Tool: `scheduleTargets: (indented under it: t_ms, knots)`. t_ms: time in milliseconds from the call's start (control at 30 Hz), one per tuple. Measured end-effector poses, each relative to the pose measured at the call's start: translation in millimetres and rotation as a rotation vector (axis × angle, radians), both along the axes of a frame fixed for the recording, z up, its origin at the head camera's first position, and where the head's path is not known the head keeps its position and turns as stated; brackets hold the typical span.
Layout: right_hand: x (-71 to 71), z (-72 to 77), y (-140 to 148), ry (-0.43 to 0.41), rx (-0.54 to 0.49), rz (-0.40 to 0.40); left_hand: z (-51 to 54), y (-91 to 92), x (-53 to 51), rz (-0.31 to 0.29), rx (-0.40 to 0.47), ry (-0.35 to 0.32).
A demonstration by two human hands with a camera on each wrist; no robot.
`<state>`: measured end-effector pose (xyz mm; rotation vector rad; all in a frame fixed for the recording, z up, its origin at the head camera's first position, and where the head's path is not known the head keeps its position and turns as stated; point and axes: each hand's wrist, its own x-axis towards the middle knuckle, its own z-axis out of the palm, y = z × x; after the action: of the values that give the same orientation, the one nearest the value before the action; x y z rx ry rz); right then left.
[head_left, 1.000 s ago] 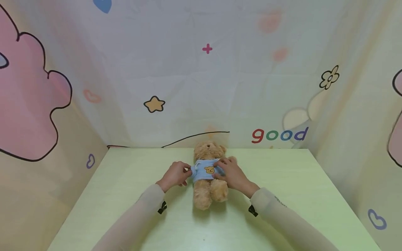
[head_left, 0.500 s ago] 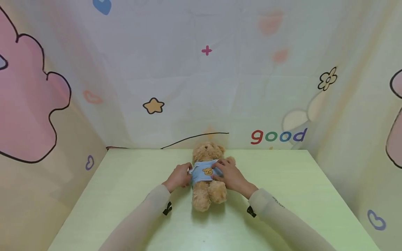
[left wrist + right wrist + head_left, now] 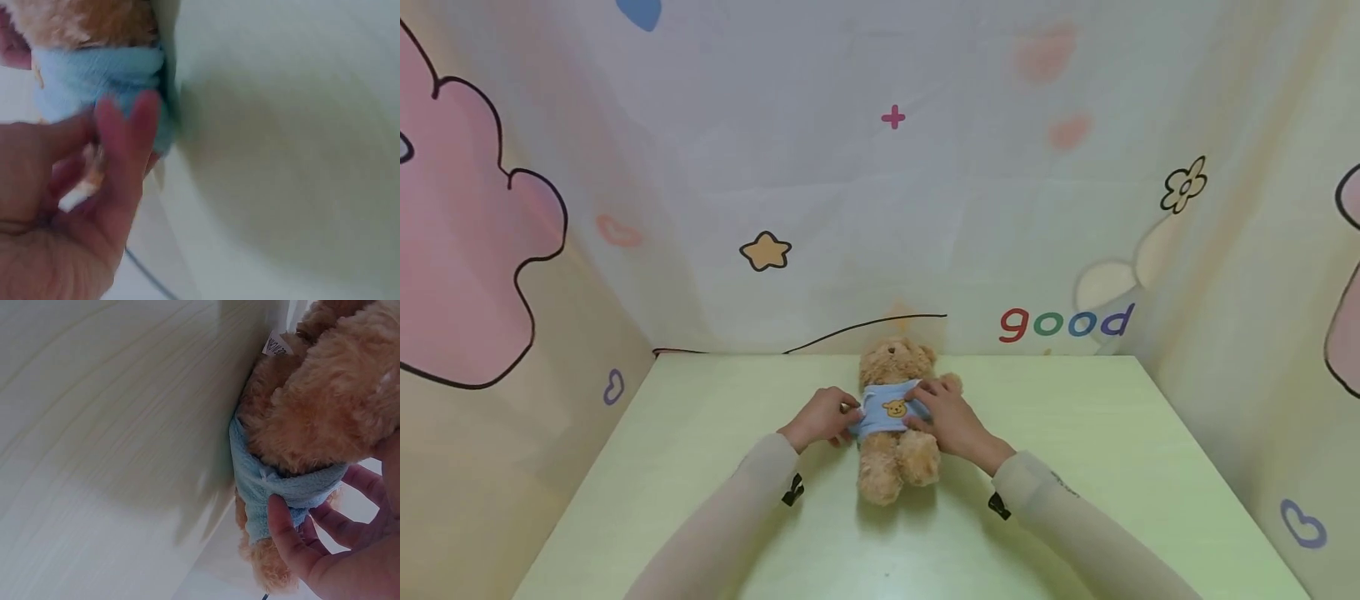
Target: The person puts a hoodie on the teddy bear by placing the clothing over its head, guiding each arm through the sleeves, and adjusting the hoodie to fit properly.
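Observation:
A light-brown teddy bear (image 3: pixel 880 467) in a blue shirt (image 3: pixel 880 421) with a bear-face patch lies on its back on the table. My left hand (image 3: pixel 823 417) is at the shirt's left side and pinches its cloth; in the left wrist view the fingertips (image 3: pixel 145 112) are blurred against it. The bear's arm on that side is out of sight. With thumb and fingers spread around the other side, my right hand (image 3: pixel 958 425) holds the bear's body through the shirt. A paw (image 3: pixel 952 383) shows beyond it. The right wrist view shows a white tag (image 3: pixel 276 345) on the fur.
A pale green table (image 3: pixel 1075 467) extends around the bear. Behind it stands a cloth backdrop (image 3: pixel 850 183) printed with a star, a flower and the word "good". Similar printed cloth (image 3: pixel 580 417) hangs at both sides.
My left hand moved in against the shirt's side, then drew slightly back to the left, and the shirt edge there shifted. The bear slid a little left. My right hand keeps its hold.

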<state>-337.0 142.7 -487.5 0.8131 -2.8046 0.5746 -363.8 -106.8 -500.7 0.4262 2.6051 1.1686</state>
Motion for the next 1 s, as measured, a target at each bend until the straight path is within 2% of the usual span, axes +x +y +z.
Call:
scheduleTargets:
  t_ms: [100,200,267,367,433,467,533,767,900,1000]
  knots:
    - [-0.5,0.3,-1,-0.023,0.009,-0.004,-5.3,3.4,-0.6,0.041,-0.051,0.105]
    - [-0.6,0.1,-1,-0.025,0.015,-0.009,-9.4,6.7,-1.6,0.049,-0.084,0.199]
    - [-0.8,-0.2,-1,-0.014,0.013,-0.010,-10.2,7.0,-2.0,0.034,-0.056,0.178]
    - [-0.8,-1.1,1,0.002,0.006,-0.008,-10.1,3.1,-2.6,0.031,0.053,0.032]
    - [-0.9,-2.2,3,0.012,0.004,-0.004,-10.1,-0.2,-3.2,0.051,0.111,-0.067]
    - [-0.7,-2.3,4,0.013,0.001,-0.001,-10.8,-1.3,-3.8,0.059,0.128,-0.093]
    - [-0.4,-2.1,5,0.019,-0.002,0.003,-11.7,-2.2,-4.9,0.065,0.115,-0.091]
    - [-0.9,0.6,6,0.027,-0.008,0.021,-12.1,6.9,-4.4,0.072,-0.051,0.091]
    - [-4.0,1.2,12,0.015,-0.019,0.044,-9.9,1.5,-6.0,0.027,-0.040,0.058]
    - [-11.4,-1.9,24,0.009,-0.098,0.030,-9.1,-7.1,-8.4,-0.001,0.015,0.004]
